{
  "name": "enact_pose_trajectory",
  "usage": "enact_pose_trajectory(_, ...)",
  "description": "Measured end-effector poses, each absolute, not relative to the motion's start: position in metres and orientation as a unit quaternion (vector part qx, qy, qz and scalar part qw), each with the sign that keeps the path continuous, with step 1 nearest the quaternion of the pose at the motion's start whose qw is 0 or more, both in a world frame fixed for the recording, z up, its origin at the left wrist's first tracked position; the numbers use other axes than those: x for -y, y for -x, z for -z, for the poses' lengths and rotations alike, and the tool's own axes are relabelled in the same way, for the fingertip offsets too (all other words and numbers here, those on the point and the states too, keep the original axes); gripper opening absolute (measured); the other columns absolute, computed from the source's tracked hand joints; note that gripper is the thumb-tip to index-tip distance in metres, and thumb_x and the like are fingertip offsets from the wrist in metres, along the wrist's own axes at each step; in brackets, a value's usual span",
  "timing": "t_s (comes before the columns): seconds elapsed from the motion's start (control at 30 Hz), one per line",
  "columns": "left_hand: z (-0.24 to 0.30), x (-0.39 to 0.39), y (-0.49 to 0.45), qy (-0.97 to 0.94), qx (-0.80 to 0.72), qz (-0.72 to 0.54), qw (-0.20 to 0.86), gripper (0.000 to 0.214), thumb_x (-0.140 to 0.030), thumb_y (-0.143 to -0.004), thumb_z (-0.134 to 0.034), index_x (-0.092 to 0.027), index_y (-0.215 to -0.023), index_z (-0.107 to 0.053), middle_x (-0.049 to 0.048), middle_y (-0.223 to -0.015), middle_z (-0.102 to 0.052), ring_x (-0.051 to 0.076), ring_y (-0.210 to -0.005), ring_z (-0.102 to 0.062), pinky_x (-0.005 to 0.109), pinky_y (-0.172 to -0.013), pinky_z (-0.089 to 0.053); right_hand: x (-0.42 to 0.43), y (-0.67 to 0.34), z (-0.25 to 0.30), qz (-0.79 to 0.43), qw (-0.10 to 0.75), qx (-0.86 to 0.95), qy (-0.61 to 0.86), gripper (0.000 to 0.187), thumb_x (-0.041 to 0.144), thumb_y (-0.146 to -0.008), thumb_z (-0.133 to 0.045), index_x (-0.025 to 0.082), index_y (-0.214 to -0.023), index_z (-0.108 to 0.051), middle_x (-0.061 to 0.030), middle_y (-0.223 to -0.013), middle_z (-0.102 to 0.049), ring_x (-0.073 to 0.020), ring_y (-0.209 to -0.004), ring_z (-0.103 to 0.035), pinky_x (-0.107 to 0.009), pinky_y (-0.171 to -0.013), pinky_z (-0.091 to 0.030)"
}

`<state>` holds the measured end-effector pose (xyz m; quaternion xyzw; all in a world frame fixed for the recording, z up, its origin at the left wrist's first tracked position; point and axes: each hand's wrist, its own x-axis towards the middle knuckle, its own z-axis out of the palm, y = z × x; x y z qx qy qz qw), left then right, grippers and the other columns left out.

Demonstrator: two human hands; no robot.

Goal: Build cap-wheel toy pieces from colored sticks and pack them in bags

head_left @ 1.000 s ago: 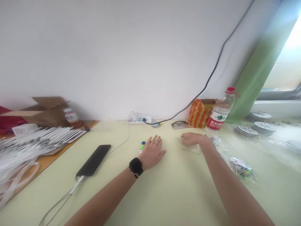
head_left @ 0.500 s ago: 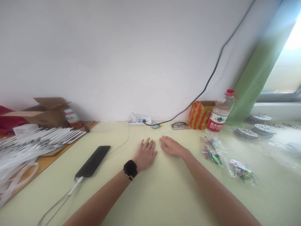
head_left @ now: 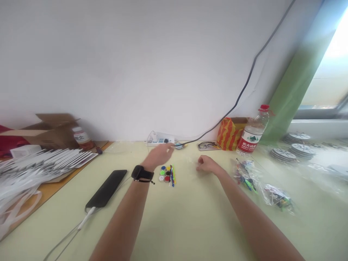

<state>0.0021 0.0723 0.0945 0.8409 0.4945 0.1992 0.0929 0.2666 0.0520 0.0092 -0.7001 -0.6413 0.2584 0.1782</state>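
Observation:
My left hand (head_left: pixel 160 155), with a black watch on the wrist, is raised beyond a small set of coloured parts. Its fingers point right and are partly smeared, so their grip is unclear. Below it lie two short columns of round coloured discs (head_left: pixel 164 173) in blue, yellow, green, black, white and red. Thin coloured sticks (head_left: pixel 172 175) lie lengthwise along their right side. My right hand (head_left: pixel 207 165) is closed, fingers curled together, low over the table. Faint clear plastic film (head_left: pixel 191 160) shows at its fingertips.
A black phone (head_left: pixel 106 189) on a cable lies left, near stacked white pieces (head_left: pixel 54 163). A power strip (head_left: pixel 160 140) and glasses (head_left: pixel 206 145) are along the wall. On the right are a water bottle (head_left: pixel 252 132), bagged parts (head_left: pixel 278 195) and stacked discs (head_left: pixel 284 154).
My left hand has lifted forward and left off the table, uncovering the coloured discs and sticks. My right hand has shifted right, and its flat fingers have curled closed.

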Motion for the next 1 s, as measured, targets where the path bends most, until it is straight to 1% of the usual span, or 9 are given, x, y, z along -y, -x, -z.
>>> enact_pose_trajectory(0.07,-0.105,-0.085,0.016,-0.811,-0.527,-0.232,0.105,0.046,-0.046,-0.101,-0.039,-0.025,-0.134,-0.063,0.0086,-0.132,-0.070,0.028,-0.121,-0.064,0.039,-0.099,-0.052,-0.050,-0.266,-0.014,-0.298,0.186,0.657,0.667,0.028,0.016,-0.071,-0.071,0.021,-0.094,-0.056,-0.0078,-0.106,-0.070,-0.0212,-0.093,-0.068,-0.028,-0.074,-0.050)
enact_pose_trajectory(0.17,-0.106,-0.097,0.043,-0.814,-0.532,-0.190,0.135,0.047,-0.050,-0.097,-0.046,-0.024,-0.131,-0.065,0.0089,-0.129,-0.070,0.027,-0.116,-0.066,0.037,-0.096,-0.053,-0.042,-0.271,-0.030,-0.355,0.198,0.681,0.610,0.023,0.015,-0.073,-0.065,0.021,-0.092,-0.054,-0.0035,-0.095,-0.071,-0.0172,-0.081,-0.067,-0.026,-0.069,-0.050)
enact_pose_trajectory(0.33,-0.101,-0.106,0.076,-0.807,-0.544,-0.156,0.170,0.051,-0.057,-0.092,-0.049,-0.026,-0.127,-0.068,0.0081,-0.129,-0.070,0.027,-0.114,-0.068,0.033,-0.089,-0.056,-0.030,-0.284,-0.065,-0.486,0.232,0.714,0.448,0.020,0.024,-0.072,-0.071,0.021,-0.086,-0.057,-0.0033,-0.095,-0.073,-0.0168,-0.083,-0.067,-0.030,-0.076,-0.053)
enact_pose_trajectory(0.47,-0.101,-0.108,0.086,-0.805,-0.543,-0.170,0.167,0.050,-0.056,-0.090,-0.051,-0.026,-0.127,-0.069,0.0079,-0.129,-0.070,0.027,-0.114,-0.068,0.034,-0.091,-0.055,-0.040,-0.279,-0.070,-0.508,0.351,0.659,0.429,0.028,0.032,-0.072,-0.077,0.022,-0.080,-0.052,-0.0048,-0.093,-0.074,-0.0163,-0.077,-0.067,-0.032,-0.075,-0.054)
enact_pose_trajectory(0.57,-0.099,-0.106,0.082,-0.807,-0.539,-0.160,0.181,0.049,-0.055,-0.089,-0.053,-0.027,-0.126,-0.069,0.0073,-0.127,-0.071,0.027,-0.111,-0.068,0.033,-0.086,-0.057,-0.052,-0.265,-0.062,-0.461,0.484,0.577,0.470,0.029,0.040,-0.076,-0.076,0.022,-0.089,-0.056,-0.0078,-0.105,-0.073,-0.0198,-0.093,-0.071,-0.035,-0.088,-0.056)
enact_pose_trajectory(0.63,-0.097,-0.104,0.075,-0.809,-0.535,-0.153,0.191,0.048,-0.054,-0.088,-0.054,-0.027,-0.125,-0.070,0.0076,-0.126,-0.072,0.027,-0.111,-0.068,0.033,-0.086,-0.057,-0.056,-0.256,-0.058,-0.435,0.519,0.555,0.482,0.039,0.043,-0.081,-0.073,0.025,-0.113,-0.060,-0.0099,-0.126,-0.068,-0.0211,-0.111,-0.068,-0.035,-0.097,-0.053)
enact_pose_trajectory(0.73,-0.095,-0.102,0.058,-0.820,-0.515,-0.169,0.181,0.046,-0.051,-0.089,-0.056,-0.025,-0.124,-0.070,0.0086,-0.129,-0.070,0.028,-0.113,-0.067,0.035,-0.092,-0.056,-0.055,-0.255,-0.060,-0.386,0.496,0.576,0.523,0.051,0.044,-0.087,-0.067,0.031,-0.135,-0.055,-0.0100,-0.144,-0.058,-0.0213,-0.123,-0.062,-0.035,-0.101,-0.051)
enact_pose_trajectory(0.87,-0.093,-0.096,0.032,-0.844,-0.473,-0.202,0.152,0.044,-0.050,-0.093,-0.052,-0.026,-0.124,-0.070,0.0071,-0.132,-0.069,0.027,-0.112,-0.067,0.037,-0.095,-0.055,-0.054,-0.293,-0.070,-0.274,0.413,0.632,0.596,0.033,0.042,-0.090,-0.062,0.023,-0.116,-0.068,-0.0097,-0.130,-0.068,-0.0239,-0.115,-0.066,-0.036,-0.099,-0.052)
enact_pose_trajectory(1.0,-0.093,-0.088,0.017,-0.866,-0.436,-0.179,0.168,0.042,-0.049,-0.093,-0.052,-0.026,-0.122,-0.071,0.0068,-0.130,-0.069,0.026,-0.110,-0.068,0.036,-0.091,-0.056,-0.047,-0.375,-0.067,-0.140,0.260,0.661,0.689,0.025,0.029,-0.079,-0.069,0.022,-0.103,-0.074,-0.0095,-0.117,-0.075,-0.0267,-0.106,-0.069,-0.036,-0.094,-0.053)
